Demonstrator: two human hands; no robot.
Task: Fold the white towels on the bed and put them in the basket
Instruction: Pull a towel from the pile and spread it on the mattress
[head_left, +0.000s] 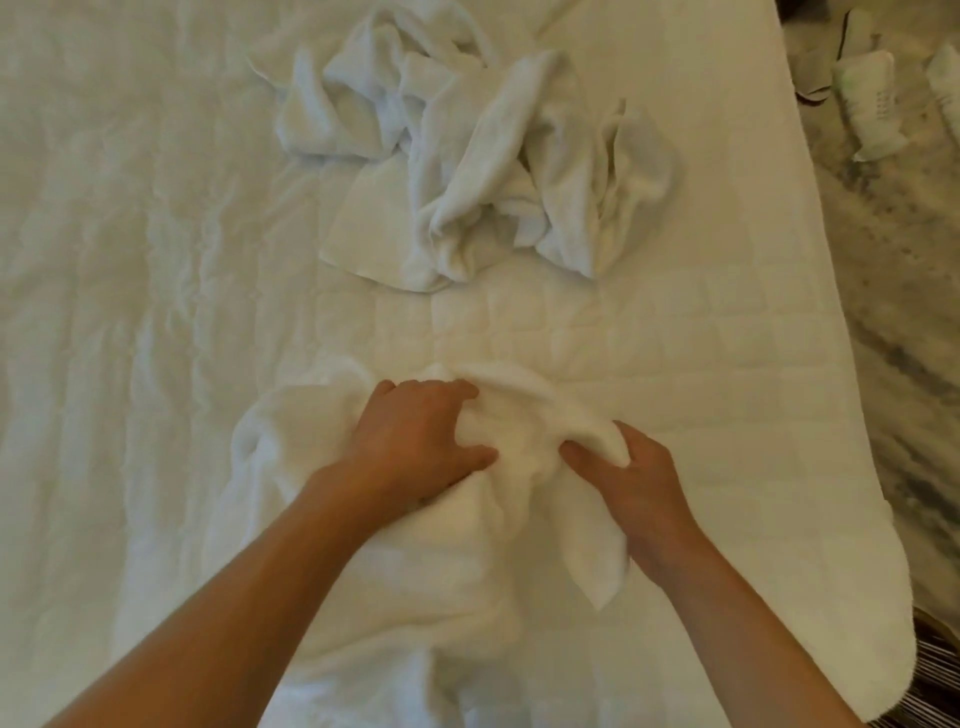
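the step in hand looks like opening out one towel (426, 571) before its first fold. it lies bunched on the bed (130, 312) in the lower middle of the frame, with a loose corner hanging down right of centre. the left hand (415, 441) sits on the upper part of the bunch, fingers curled into the cloth and thumb pressed against it, so it grips the towel. the right hand (631, 483), just to the right, pinches a raised fold between thumb and fingers; its fingertips are hidden under the cloth. the two hands are near each other, with a hump of towel between them.

to do this well, i judge that each hand should find a true corner or hem rather than a mid-cloth fold. the hands should then draw apart until that edge goes straight, and lay the towel flat on the smoother quilted patch just above the hands. terry cloth is soft and clings to itself, so a light shake should free the tucked layers. line up the hems before pressing the crease.

the pile of towels (467, 156) not yet folded lies crumpled in the upper middle, well apart from the hands. the basket is not in view; a striped edge (935, 670) in the lower right corner is too cut off to name.
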